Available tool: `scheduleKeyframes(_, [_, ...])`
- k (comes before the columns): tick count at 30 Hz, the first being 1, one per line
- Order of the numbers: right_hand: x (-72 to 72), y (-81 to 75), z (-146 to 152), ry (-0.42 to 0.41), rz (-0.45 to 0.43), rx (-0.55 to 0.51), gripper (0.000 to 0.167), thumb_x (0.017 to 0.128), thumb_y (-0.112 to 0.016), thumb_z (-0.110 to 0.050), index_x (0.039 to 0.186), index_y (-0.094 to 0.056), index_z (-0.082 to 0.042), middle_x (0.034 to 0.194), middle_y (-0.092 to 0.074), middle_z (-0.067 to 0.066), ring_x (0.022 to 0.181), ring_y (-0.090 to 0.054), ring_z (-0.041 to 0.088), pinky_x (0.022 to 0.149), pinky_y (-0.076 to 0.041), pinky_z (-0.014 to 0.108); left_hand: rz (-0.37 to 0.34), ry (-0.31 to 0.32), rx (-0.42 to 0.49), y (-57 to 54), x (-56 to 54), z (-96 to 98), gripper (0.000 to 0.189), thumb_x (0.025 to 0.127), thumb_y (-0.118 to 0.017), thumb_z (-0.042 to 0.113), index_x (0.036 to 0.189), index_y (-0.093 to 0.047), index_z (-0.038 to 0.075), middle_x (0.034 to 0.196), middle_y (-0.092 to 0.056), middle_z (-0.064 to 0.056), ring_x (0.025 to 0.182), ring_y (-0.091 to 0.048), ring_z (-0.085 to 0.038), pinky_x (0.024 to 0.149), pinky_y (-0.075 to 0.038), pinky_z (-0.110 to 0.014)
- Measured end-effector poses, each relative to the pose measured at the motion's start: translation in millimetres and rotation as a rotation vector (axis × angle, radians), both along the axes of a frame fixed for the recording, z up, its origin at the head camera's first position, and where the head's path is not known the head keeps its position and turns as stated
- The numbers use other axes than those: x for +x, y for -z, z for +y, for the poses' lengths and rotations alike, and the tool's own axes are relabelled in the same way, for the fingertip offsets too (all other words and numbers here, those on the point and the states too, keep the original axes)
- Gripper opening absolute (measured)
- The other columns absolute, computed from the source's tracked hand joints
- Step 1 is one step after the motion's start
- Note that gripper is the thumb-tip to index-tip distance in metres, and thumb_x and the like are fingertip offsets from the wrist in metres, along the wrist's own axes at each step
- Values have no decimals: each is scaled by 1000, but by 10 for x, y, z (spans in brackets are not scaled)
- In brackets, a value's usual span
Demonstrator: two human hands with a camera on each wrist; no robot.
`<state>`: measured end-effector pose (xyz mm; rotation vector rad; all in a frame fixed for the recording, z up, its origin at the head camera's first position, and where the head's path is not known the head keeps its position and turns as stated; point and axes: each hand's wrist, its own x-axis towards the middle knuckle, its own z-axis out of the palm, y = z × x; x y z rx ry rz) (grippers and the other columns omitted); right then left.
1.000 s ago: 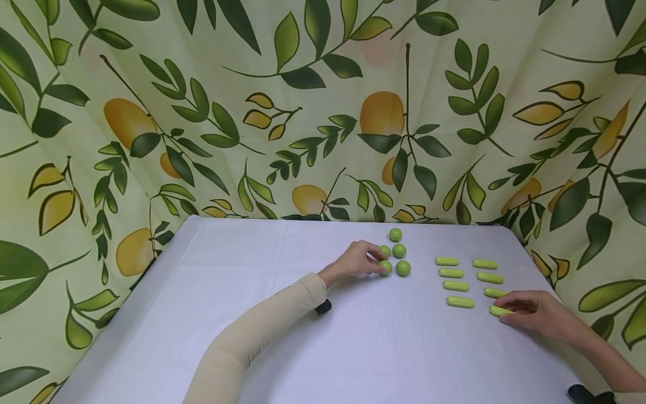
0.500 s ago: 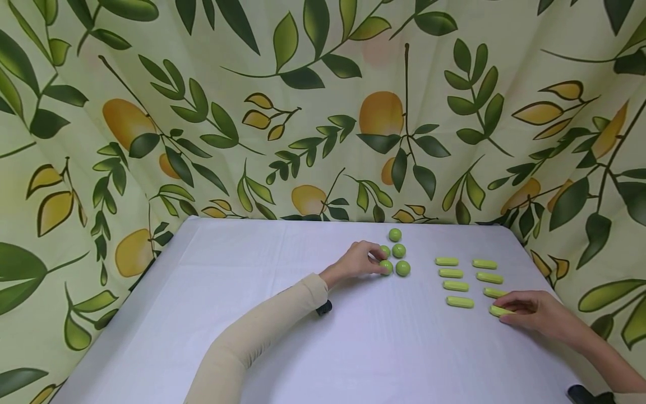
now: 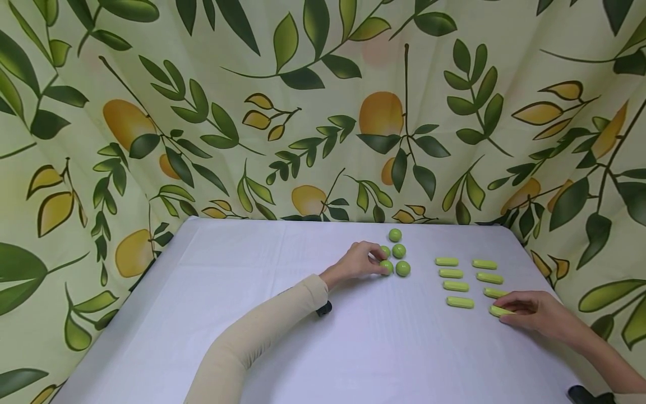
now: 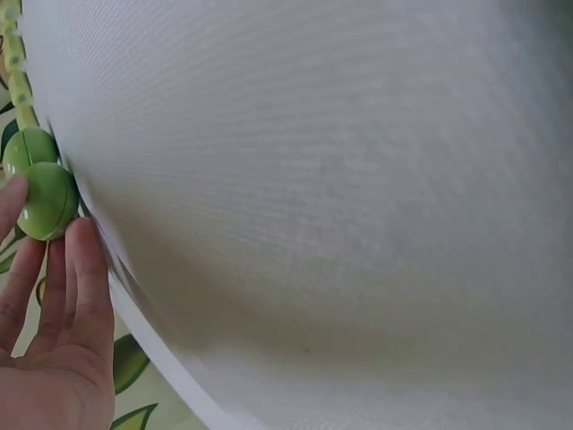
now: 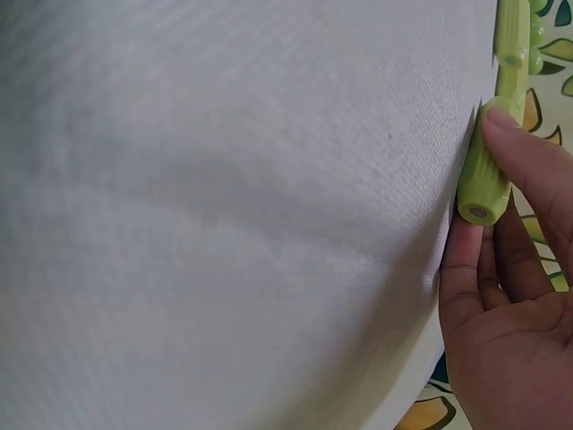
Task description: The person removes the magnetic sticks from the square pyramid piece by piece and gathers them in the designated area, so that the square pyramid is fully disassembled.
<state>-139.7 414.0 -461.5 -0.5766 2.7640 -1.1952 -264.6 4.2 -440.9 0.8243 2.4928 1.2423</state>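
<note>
My left hand (image 3: 359, 259) pinches a green ball (image 3: 387, 267) at the front left of a small group. A second ball (image 3: 386, 251) lies just behind it, partly covered by the fingers. In the left wrist view, thumb and fingers are on either side of the glossy ball (image 4: 50, 202). On the right, my right hand (image 3: 542, 315) holds a light-green ribbed rod (image 3: 499, 311) at the front of its column. The right wrist view shows that rod (image 5: 484, 179) between thumb and fingers, with a round grey spot in its end. Both held things appear at table level.
More green balls (image 3: 402, 269) stand beside and behind the left hand. Several light-green rods (image 3: 460, 302) lie in two columns to the right. A white cloth covers the table (image 3: 303, 348), and a leaf-patterned curtain (image 3: 323, 112) hangs behind it.
</note>
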Motion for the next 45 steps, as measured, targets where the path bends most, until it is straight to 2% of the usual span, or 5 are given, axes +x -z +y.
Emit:
scheduleKeyframes(15, [-9, -11, -15, 12, -21, 17, 21, 83, -80, 4, 102, -73, 5, 98, -71, -3, 82, -64, 3, 68, -54, 20, 4, -7, -12, 1, 5, -35, 29, 84, -86, 11, 109, -72, 4, 106, -71, -3, 86, -67, -6, 79, -52, -17])
scheduleKeyframes(23, [-2, 3, 4, -5, 6, 2, 20, 83, -80, 6, 102, -73, 5, 99, -70, -7, 84, -63, 1, 67, -54, 19, -1, -4, -9, -28, 11, -106, 32, 84, -86, 12, 111, -71, 3, 109, -70, -7, 86, -67, -7, 79, -52, -18])
scheduleKeyframes(34, [12, -26, 14, 16, -17, 10, 22, 84, -82, -3, 104, -74, 1, 101, -70, -10, 86, -64, 1, 69, -55, 20, -9, -20, -24, -47, 40, -361, 33, 84, -86, 10, 111, -71, 2, 109, -69, -9, 84, -67, -8, 79, -53, -21])
scheduleKeyframes(39, [23, -41, 13, 29, -24, 20, 23, 83, -82, -2, 104, -74, 2, 100, -70, -6, 84, -64, 3, 68, -55, 21, -10, -11, -26, -56, 46, -470, 34, 84, -86, 12, 113, -70, 2, 109, -69, -9, 86, -67, -9, 81, -53, -22])
scheduleKeyframes(45, [20, -77, -6, 36, -19, 43, 26, 82, -84, -4, 106, -74, 2, 101, -71, -1, 84, -64, 3, 69, -55, 21, -27, 5, -20, -135, 129, -734, 36, 85, -86, 14, 115, -70, 1, 110, -68, -11, 87, -68, -11, 78, -55, -25])
